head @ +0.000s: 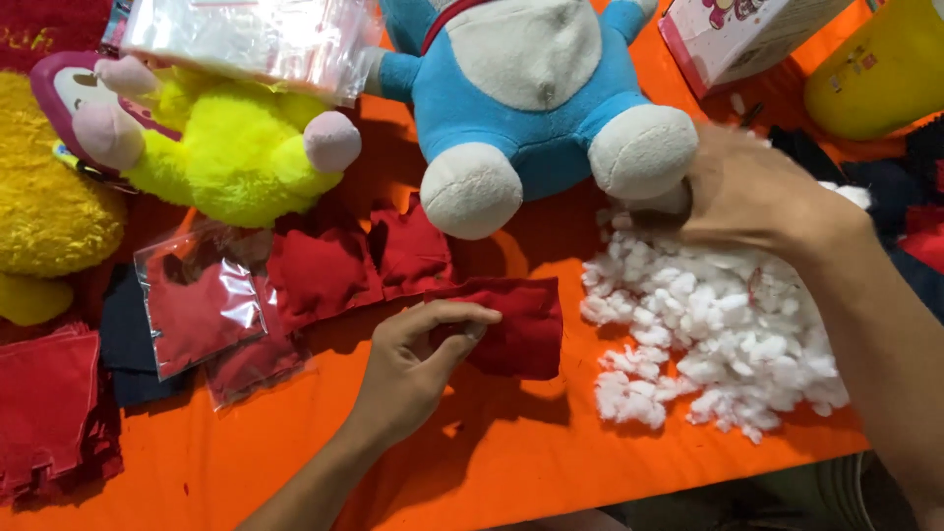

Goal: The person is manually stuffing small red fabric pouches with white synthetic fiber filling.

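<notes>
**Red fabric pouch: held, stuffing just being gathered**

The red fabric pouch (pixel 516 324) lies flat on the orange tablecloth (pixel 295 462), and my left hand (pixel 418 369) pinches its near edge between thumb and fingers. It looks limp and thin, so I judge it has little or no filling in it yet. Off to the right of that pinch sits the heap of white stuffing (pixel 718 334), and my right hand (pixel 747 192) is curled into its far edge; the hand is blurred, so I cannot tell whether it has closed on a tuft. To the left of my left hand lie more red fabric pieces (pixel 354 261), equally flat, and clear plastic bags (pixel 197 305) with red cloth inside. Beyond my grip stand a blue plush toy (pixel 521 88) and a yellow plush toy (pixel 231 147).
</notes>
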